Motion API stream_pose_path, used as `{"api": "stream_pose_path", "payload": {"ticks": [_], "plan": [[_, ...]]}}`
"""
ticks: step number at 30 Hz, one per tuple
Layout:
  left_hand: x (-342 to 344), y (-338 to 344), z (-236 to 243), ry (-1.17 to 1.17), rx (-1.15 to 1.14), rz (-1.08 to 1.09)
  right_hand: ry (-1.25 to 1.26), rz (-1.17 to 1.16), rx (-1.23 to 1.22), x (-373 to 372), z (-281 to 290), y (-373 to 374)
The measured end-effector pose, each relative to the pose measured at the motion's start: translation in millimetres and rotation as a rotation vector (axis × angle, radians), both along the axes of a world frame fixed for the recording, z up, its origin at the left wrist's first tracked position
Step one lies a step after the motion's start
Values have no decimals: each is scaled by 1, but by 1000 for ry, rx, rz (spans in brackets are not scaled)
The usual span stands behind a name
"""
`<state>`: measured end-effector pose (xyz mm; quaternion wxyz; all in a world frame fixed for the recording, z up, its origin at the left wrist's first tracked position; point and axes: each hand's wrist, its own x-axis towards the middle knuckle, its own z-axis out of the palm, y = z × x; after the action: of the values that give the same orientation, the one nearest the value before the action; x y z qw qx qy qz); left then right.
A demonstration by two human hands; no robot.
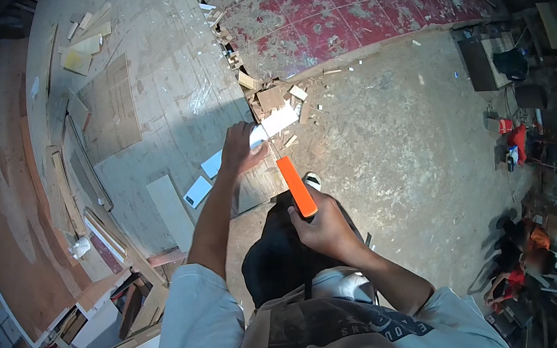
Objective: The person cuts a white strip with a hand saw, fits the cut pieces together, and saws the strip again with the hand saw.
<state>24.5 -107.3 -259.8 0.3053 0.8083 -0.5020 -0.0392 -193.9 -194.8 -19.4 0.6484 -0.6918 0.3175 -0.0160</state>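
A narrow white board point(281, 122) lies across the edge of the wooden worktop, one end sticking out over the floor. My left hand point(243, 149) grips it and presses it against the worktop. In my right hand point(324, 228) is an orange-handled hand saw point(297, 187), fingers closed round the handle's near end. Its thin blade shows almost edge-on and meets the board just right of my left hand. A pale rectangular object with a dark corner patch point(197, 192), perhaps a phone, lies on the worktop left of the board.
Wood offcuts point(271, 98) are heaped on the floor by the worktop's edge. Loose boards point(169, 203) and scraps point(79, 56) rest on the worktop point(172, 89). A shoe point(312, 181) shows below the saw. At the far right are cluttered shelves and a person in red point(514, 279).
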Motion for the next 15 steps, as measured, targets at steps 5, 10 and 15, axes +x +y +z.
{"api": "stream_pose_path", "payload": {"ticks": [5, 10, 15], "plan": [[6, 2, 7, -131, 73, -105, -32, 50, 0, 4, 8, -10], [15, 6, 2, -161, 158, -169, -31, 78, 14, 4, 18, -15], [10, 4, -1, -145, 98, -120, -29, 84, -14, 6, 3, -12]]}}
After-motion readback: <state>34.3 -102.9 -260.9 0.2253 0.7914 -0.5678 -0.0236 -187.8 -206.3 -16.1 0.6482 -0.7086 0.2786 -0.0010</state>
